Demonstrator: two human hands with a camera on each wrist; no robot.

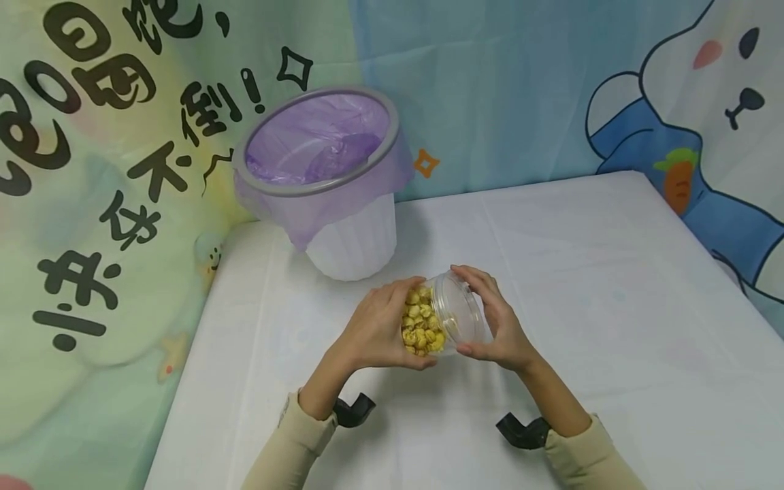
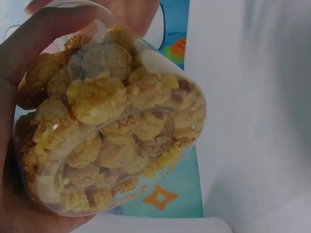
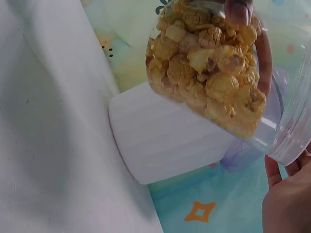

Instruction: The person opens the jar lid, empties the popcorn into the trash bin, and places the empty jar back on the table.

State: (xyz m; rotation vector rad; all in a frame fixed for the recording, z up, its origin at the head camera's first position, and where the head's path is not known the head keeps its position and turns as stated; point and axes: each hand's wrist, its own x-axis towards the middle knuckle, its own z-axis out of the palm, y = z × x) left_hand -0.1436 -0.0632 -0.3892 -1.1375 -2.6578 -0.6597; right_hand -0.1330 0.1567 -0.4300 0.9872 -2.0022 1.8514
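A clear plastic jar of popcorn (image 1: 422,320) is held tilted above the table, its lid end toward the right. My left hand (image 1: 382,327) grips the jar's body from the left, fingers over the top and thumb beneath. At the other end, my right hand (image 1: 499,320) grips the clear lid (image 1: 461,309) between thumb and fingers. The lid sits at the jar's mouth; whether it is loose I cannot tell. In the right wrist view, yellow popcorn (image 3: 209,68) fills the jar's lower part. The rounded jar bottom (image 2: 121,160) faces the left wrist camera.
Behind the jar, to the left, stands a white trash bin (image 1: 355,238) with a grey rim and a purple bag (image 1: 343,136) lining it. A white cloth (image 1: 612,306) covers the table. Printed curtains (image 1: 490,88) hang along the back and left.
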